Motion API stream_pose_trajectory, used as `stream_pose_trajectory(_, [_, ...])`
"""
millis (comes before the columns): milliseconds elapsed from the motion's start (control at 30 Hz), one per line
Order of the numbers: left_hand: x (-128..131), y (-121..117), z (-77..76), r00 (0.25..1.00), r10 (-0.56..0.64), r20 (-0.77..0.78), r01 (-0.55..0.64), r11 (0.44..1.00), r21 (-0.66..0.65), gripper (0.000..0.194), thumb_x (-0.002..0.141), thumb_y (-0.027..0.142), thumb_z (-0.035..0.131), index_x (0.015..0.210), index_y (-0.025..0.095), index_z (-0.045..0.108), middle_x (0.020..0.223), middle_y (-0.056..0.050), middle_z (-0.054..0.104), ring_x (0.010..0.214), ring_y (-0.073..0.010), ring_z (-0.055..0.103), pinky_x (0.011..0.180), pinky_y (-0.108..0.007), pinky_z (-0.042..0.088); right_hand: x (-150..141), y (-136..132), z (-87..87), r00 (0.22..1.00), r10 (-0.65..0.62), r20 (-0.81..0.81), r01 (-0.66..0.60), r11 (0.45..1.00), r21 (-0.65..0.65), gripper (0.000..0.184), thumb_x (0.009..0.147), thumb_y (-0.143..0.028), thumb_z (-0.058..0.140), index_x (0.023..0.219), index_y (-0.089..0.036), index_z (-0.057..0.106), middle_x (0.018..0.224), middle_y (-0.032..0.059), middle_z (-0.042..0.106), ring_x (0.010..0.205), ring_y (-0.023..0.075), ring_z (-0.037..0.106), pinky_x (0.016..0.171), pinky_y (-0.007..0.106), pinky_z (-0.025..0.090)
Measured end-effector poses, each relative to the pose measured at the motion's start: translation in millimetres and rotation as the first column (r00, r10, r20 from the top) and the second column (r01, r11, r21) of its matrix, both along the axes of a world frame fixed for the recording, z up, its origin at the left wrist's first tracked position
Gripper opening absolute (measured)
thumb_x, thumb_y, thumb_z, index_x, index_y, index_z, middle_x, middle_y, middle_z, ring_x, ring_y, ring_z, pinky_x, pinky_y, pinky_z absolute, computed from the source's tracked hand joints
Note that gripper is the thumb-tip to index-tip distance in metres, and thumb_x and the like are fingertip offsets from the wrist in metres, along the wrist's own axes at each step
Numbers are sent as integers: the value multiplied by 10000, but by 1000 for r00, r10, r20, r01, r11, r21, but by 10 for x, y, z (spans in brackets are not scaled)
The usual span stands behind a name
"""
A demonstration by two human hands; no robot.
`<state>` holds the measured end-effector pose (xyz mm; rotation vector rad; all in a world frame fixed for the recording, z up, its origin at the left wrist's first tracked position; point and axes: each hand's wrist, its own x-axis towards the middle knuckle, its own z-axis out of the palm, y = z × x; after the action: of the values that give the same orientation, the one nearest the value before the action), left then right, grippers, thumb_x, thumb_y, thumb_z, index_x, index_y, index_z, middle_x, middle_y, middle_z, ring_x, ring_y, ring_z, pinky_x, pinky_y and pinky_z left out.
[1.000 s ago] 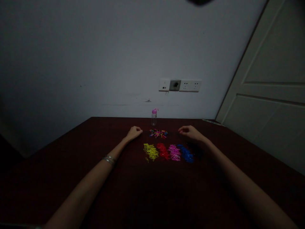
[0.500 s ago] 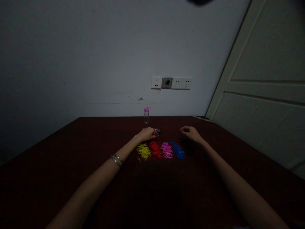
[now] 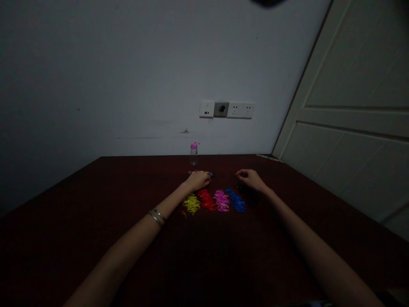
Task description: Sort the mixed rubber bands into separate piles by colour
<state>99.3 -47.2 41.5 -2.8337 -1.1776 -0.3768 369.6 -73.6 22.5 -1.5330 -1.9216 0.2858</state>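
Observation:
My left hand (image 3: pixel 198 180) is over a mixed heap of small coloured pieces (image 3: pixel 210 174), fingers curled down and closed; the hand covers most of the heap. Whatever its fingertips hold is hidden. To the right, my right hand (image 3: pixel 251 179) is low over the table, thumb and fingertips drawn together; anything between them is too small and dark to make out. Nearer me lie sorted piles of thin, loop-like pieces: yellow (image 3: pixel 192 204), red (image 3: pixel 206 200), pink (image 3: pixel 222 200) and blue (image 3: pixel 236 201). Something dark lies under my right wrist.
A clear bottle with a pink cap (image 3: pixel 194 155) stands behind the heap. The dark red table (image 3: pixel 204 256) meets a pale wall with a row of sockets (image 3: pixel 226 109). A white panelled door (image 3: pixel 345 128) slants along the right side.
My left hand has moved right, from beside the mixed heap onto it, and its fingers now hide most of it. My right hand stays near its place. The whole view has shifted somewhat.

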Motion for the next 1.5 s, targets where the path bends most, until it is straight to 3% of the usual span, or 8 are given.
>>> stream_pose_trajectory(167, [-69, -43, 327, 989, -23, 145, 55, 974, -220, 192, 691, 215, 529, 763, 161, 699, 731, -67, 656, 633, -151, 557, 562, -231, 364, -10, 14, -13, 1000, 14, 23, -15, 1000, 19, 243, 718, -225, 484, 860, -136, 661, 860, 73, 673, 778, 175, 609, 728, 273, 452])
stream_pose_trajectory(367, [-160, -154, 536, 972, -176, 155, 232, 823, -518, 184, 590, 119, 554, 697, 135, 703, 602, -28, 626, 520, -101, 492, 532, -223, 345, -58, 22, -9, 998, 48, 37, -50, 998, 50, 230, 734, -217, 485, 867, -143, 657, 875, 71, 672, 791, 175, 609, 732, 277, 454])
stream_pose_trajectory(533, [-202, -141, 466, 976, -160, 148, 218, 756, -618, 244, 552, 81, 545, 725, 142, 705, 550, -4, 588, 475, -88, 452, 489, -214, 326, -169, -6, 22, 996, 91, 16, -91, 994, 52, 212, 731, -192, 497, 870, -148, 651, 879, 64, 667, 803, 167, 605, 733, 271, 457])
stream_pose_trajectory(667, [-277, 18, 397, 953, -91, 288, 259, 737, -624, 285, 615, 110, 485, 808, 113, 694, 544, -21, 571, 467, -83, 434, 472, -211, 319, -370, -43, 81, 988, 153, -4, -152, 988, 40, 225, 718, -145, 502, 888, -148, 648, 887, 56, 663, 797, 150, 601, 722, 253, 458])
stream_pose_trajectory(767, [-350, 180, 297, 907, 44, 420, 212, 813, -543, 308, 639, 142, 468, 861, 96, 676, 594, -34, 583, 485, -80, 437, 477, -204, 326, -597, -57, 151, 974, 223, 40, -223, 975, 7, 244, 705, -116, 506, 901, -145, 649, 868, 52, 663, 741, 137, 595, 685, 237, 452])
stream_pose_trajectory(900, [-477, 376, 113, 729, 323, 604, -78, 916, -395, 328, 652, 180, 472, 908, 93, 658, 593, -15, 575, 499, -85, 446, 493, -196, 337, -883, -33, 235, 954, 268, 132, -270, 963, 3, 232, 715, -123, 515, 899, -155, 652, 883, 57, 661, 796, 152, 591, 721, 234, 432])
stream_pose_trajectory(1100, [-676, 548, -147, 582, 443, 682, -201, 891, -407, 287, 657, 175, 475, 859, 99, 665, 630, -23, 597, 552, -102, 487, 520, -194, 366, -1083, 72, 187, 942, 195, 273, -179, 980, -82, 215, 736, -233, 575, 934, -172, 631, 922, 78, 654, 845, 192, 587, 717, 244, 414])
stream_pose_trajectory(1500, [-703, 447, -243, 551, 535, 640, -223, 834, -505, 264, 678, 138, 478, 862, 96, 663, 558, -8, 580, 537, -102, 498, 570, -209, 405, -1130, 186, 51, 905, 101, 414, -71, 994, -87, 319, 798, -287, 498, 1095, -174, 524, 1066, 111, 589, 957, 233, 547, 733, 292, 408])
